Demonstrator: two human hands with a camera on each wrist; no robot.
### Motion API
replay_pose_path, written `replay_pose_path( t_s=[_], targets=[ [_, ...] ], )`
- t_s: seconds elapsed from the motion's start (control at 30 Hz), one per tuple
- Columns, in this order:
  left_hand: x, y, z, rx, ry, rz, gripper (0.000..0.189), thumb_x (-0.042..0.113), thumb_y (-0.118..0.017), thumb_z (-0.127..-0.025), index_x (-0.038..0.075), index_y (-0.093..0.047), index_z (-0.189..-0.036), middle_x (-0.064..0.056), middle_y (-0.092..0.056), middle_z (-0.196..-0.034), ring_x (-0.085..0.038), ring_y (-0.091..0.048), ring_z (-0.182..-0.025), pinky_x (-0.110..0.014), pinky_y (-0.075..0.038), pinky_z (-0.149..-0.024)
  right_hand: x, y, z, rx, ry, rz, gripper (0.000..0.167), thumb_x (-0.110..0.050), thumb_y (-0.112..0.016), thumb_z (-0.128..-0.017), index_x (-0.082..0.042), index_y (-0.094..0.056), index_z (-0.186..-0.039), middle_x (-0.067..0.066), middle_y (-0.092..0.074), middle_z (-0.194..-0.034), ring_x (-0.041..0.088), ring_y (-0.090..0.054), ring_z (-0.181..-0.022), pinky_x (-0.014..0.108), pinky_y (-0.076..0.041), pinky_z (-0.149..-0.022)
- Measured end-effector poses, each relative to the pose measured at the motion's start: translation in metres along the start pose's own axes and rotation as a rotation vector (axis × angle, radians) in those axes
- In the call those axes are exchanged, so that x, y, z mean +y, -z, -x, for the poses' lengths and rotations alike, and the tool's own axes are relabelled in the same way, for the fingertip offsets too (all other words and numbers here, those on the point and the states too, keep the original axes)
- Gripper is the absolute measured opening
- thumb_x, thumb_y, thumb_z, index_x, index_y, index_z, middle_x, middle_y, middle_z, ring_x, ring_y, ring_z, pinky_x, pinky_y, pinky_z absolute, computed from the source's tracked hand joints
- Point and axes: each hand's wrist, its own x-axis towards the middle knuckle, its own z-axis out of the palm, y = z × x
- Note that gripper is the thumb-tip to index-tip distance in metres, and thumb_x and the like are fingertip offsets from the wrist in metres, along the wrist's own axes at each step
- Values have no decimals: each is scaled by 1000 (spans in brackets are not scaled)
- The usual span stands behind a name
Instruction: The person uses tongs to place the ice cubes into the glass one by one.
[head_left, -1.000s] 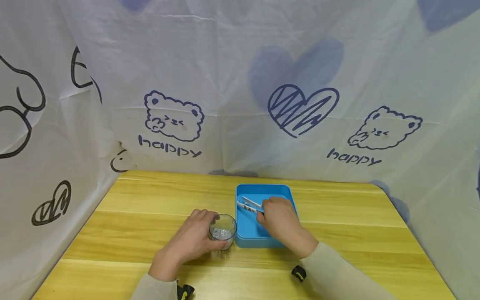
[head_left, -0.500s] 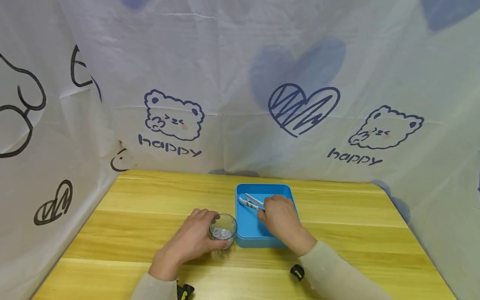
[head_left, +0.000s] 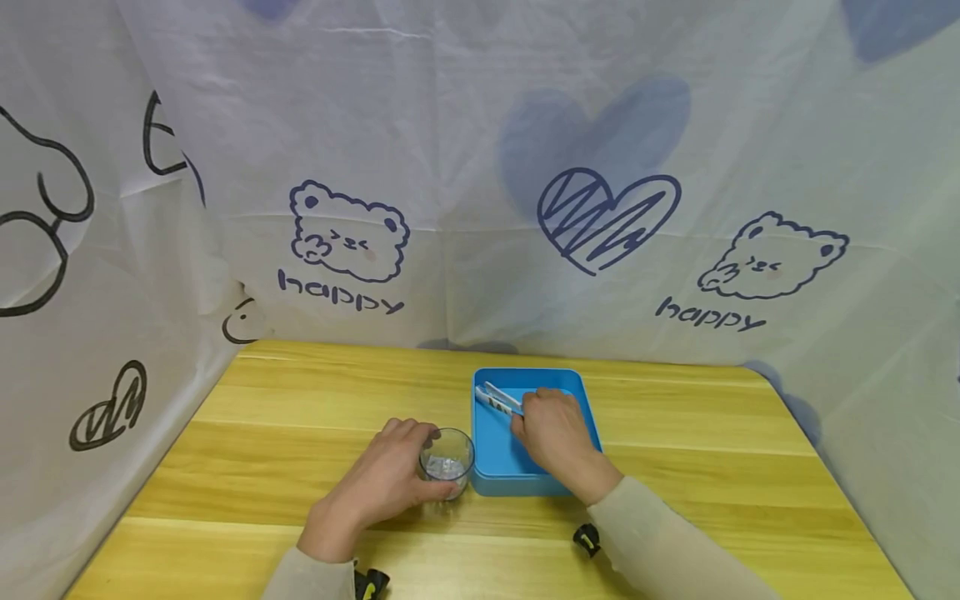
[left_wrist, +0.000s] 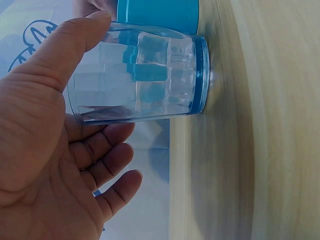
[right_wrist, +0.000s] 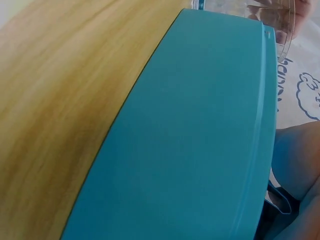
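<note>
My left hand (head_left: 378,479) holds a clear drinking glass (head_left: 447,467) that stands upright on the table, against the left side of a shallow blue tray (head_left: 517,482). In the left wrist view the thumb (left_wrist: 70,47) lies along one side of the glass (left_wrist: 150,75), with the fingertips around the other side. My right hand (head_left: 555,433) is down inside the tray, gripping slim white sticks (head_left: 498,400), one marked with a dark pattern. Their ends point to the tray's back left corner. The tray wall (right_wrist: 185,120) fills the right wrist view and hides the fingertips.
The yellow wooden table (head_left: 300,408) stretches out to both sides of the tray. A white cloth (head_left: 465,167) with bear and heart drawings hangs behind and at the sides. Black wrist straps (head_left: 587,539) show by the sleeves.
My right hand has shifted slightly left, and the white sticks' ends have moved towards the tray's back left corner. The left hand and the glass have stayed in place.
</note>
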Motion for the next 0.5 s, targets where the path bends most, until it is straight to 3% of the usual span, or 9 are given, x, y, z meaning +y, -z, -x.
replay_pose_path(
  t_s=[0.27,0.5],
  targets=[
    [0,-2,0,-7,9,2,81,54,-91,-77,7,-65,-137,-5,-67,-124,-24,-56,-117,-48,-49,-107,5,4,8,-27,-33,-10,32,-19,-72,-96,-10,-57,-69,2,-48,-65,21,-47,-64,38,-45,-63],
    [0,-2,-1,-8,14,4,80,54,-91,-77,7,-65,-136,-4,-67,-122,-24,-56,-116,-48,-49,-107,10,13,21,37,-23,-48,30,-20,-74,-95,-9,-59,-71,1,-47,-65,20,-45,-64,35,-42,-61]
  ],
)
